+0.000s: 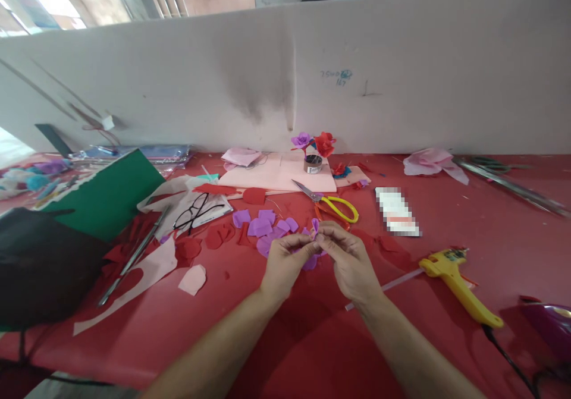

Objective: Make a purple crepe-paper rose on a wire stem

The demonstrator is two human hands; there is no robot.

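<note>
A small purple petal [315,226] is pinched between both sets of fingertips, above the middle of the red table. My left hand [288,262] grips it from the left, fingers closed. From the other side my right hand [350,256] is closed on it too. Loose purple petals [261,226] lie scattered just beyond and left of the hands, and some are partly hidden under them. Several red petal pieces [216,236] spread farther left. Beyond the hands rests a pair of scissors [334,204] with yellow handles, its blades pointing away to the left.
A yellow glue gun [459,286] with a clear glue stick lies at right, its cord trailing forward. Near it is a phone [397,211] with a blurred screen. Eyeglasses [196,211] lie left. Finished flowers [325,143] stand in a tape roll [313,164]. A black bag [44,268] occupies the left.
</note>
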